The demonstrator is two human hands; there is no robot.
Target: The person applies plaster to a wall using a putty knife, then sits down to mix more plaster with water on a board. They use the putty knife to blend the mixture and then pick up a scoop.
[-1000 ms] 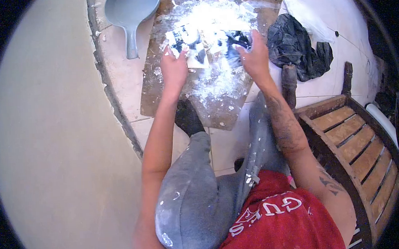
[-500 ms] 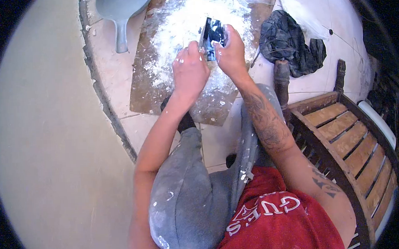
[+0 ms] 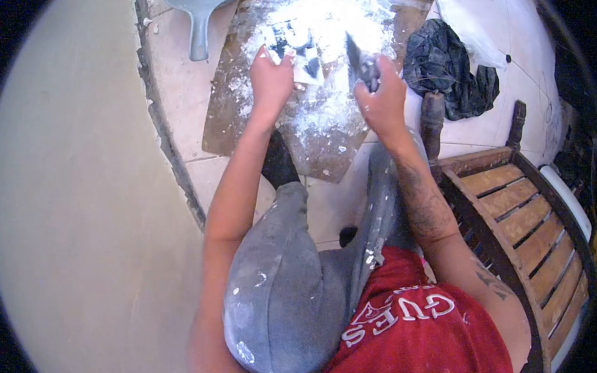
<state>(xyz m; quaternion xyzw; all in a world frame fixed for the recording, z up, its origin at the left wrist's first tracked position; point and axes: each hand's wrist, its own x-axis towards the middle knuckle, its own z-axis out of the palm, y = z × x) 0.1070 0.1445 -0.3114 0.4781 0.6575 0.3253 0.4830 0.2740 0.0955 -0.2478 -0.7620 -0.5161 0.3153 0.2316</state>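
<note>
My left hand (image 3: 272, 79) grips the near edge of a dark flat blade (image 3: 282, 35) smeared with white material. To its right, my right hand (image 3: 382, 97) is closed round the handle of a second tool (image 3: 359, 58), a dark blade blurred by motion. Both hands are above a brown board (image 3: 232, 119), apart from each other. Bright white powder or paste (image 3: 331, 25) covers much of the board, with loose crumbs toward its near edge. Glare hides the detail around both blades.
A grey-blue pan with a handle (image 3: 199, 37) lies at the upper left. Crumpled black plastic (image 3: 440, 70) and clear plastic sheeting (image 3: 468, 26) are right of the board. A slatted wooden chair (image 3: 523, 210) lies at the right, beside my legs. A pale wall (image 3: 79, 196) fills the left.
My hands, close together before, have moved apart, left hand to the left and right hand to the right. The blades are now separated. The view has shifted slightly.
</note>
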